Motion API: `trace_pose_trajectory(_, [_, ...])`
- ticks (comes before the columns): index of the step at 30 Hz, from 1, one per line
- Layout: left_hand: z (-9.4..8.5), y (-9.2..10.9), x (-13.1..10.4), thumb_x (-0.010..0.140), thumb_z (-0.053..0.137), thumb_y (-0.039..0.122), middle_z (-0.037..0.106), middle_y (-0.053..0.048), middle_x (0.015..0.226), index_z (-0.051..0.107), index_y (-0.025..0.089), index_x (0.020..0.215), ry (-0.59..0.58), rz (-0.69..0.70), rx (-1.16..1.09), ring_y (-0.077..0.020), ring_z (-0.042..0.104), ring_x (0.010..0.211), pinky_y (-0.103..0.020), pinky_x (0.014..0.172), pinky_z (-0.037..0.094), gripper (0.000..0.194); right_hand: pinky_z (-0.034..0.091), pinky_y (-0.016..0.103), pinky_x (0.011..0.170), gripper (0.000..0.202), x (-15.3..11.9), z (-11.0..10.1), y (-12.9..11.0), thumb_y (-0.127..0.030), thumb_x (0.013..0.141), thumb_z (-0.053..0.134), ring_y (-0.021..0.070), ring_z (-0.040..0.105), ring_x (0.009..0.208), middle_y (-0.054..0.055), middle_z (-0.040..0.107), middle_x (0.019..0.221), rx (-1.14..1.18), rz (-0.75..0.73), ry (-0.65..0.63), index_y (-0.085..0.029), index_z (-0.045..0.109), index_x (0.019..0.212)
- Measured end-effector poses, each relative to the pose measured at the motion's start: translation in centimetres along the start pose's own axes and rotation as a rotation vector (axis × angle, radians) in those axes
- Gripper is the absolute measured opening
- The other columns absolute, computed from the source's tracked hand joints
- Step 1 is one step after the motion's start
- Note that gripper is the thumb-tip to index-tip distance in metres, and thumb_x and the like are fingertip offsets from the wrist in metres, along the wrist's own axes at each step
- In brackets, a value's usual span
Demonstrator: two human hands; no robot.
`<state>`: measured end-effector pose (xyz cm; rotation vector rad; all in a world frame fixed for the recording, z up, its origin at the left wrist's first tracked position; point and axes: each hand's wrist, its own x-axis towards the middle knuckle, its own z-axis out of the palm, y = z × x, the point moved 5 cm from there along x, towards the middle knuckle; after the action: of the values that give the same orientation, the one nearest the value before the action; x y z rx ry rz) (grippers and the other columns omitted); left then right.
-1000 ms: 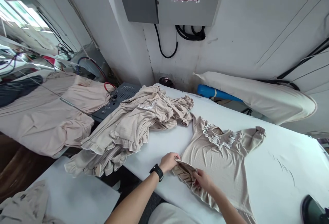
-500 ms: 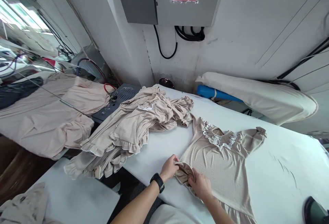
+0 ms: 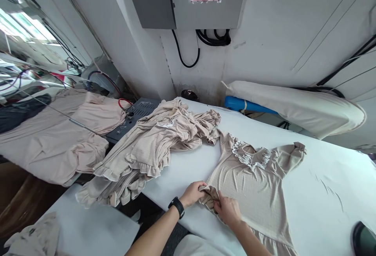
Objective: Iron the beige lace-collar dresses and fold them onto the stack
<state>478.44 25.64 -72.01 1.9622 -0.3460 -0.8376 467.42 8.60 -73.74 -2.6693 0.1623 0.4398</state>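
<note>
A beige dress (image 3: 255,185) with a white lace collar lies spread flat on the white padded table (image 3: 323,201). My left hand (image 3: 192,193), with a black watch on its wrist, pinches the dress's folded side edge near the hem. My right hand (image 3: 228,211) grips the same bunched fold just to the right, fingers closed on the cloth. The two hands sit close together at the dress's lower left corner.
A pile of matching beige dresses (image 3: 149,150) lies at the table's left end. More beige cloth (image 3: 49,142) covers a bench at far left. A cream padded board (image 3: 296,109) and a blue tube (image 3: 246,106) sit at the back. A dark object (image 3: 364,238) is at the lower right corner.
My right hand has slid up and left along the ruffled hem to meet my left hand, gathering the dress's edge into a small fold. The rest of the dress has stayed flat.
</note>
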Motion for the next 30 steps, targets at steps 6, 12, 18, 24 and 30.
trace_pose_trajectory(6, [2.0,-0.9,0.1,0.077,0.052,0.020,0.055,0.003,0.060,0.072,0.017,0.089,0.126,-0.157,-0.018,-0.0142,0.049,0.056,-0.025,0.058,0.037,0.024,0.042,0.027,0.070,0.036,-1.6,1.4,0.3,-0.010,0.089,0.056,0.0221,0.075,0.090,0.002,0.077,0.109,-0.047,-0.063,0.041,-0.028,0.060,0.121])
trace_pose_trajectory(12, [-1.1,0.0,-2.6,0.076,0.056,0.013,0.068,-0.001,0.074,0.077,0.024,0.081,0.131,-0.098,0.210,-0.0188,0.061,0.073,-0.029,0.075,0.042,0.024,0.049,0.030,0.079,0.042,-4.3,-0.1,-1.3,-0.022,0.092,0.062,0.0206,0.070,0.094,0.002,0.068,0.112,-0.036,-0.291,0.162,-0.037,0.060,0.132])
trace_pose_trajectory(18, [-4.3,2.0,-3.8,0.090,0.059,0.028,0.069,-0.002,0.106,0.073,0.026,0.098,0.317,-0.056,0.534,-0.0160,0.064,0.084,-0.027,0.076,0.040,0.016,0.052,0.037,0.101,0.048,-4.5,-2.1,-1.9,-0.032,0.105,0.047,0.0210,0.065,0.118,0.005,0.068,0.134,-0.052,-0.464,0.309,-0.033,0.048,0.153])
trace_pose_trajectory(24, [-0.8,0.6,-2.5,0.096,0.060,0.037,0.068,-0.002,0.085,0.063,0.022,0.081,0.227,-0.096,0.685,-0.0194,0.061,0.082,-0.030,0.072,0.036,0.022,0.031,0.040,0.128,0.066,-4.8,-1.3,-2.0,-0.041,0.106,0.049,0.0210,0.034,0.155,0.002,0.036,0.170,-0.172,-0.743,0.345,-0.025,0.025,0.165])
trace_pose_trajectory(30, [0.0,5.2,-4.0,0.101,0.048,0.020,0.068,-0.006,0.102,0.065,0.022,0.100,0.311,0.203,0.900,-0.0249,0.059,0.097,-0.038,0.090,0.039,0.016,0.048,0.045,0.117,0.048,-10.2,-1.2,2.2,-0.038,0.102,0.053,0.0265,0.053,0.143,0.001,0.052,0.160,0.086,-0.554,0.241,-0.036,0.052,0.150])
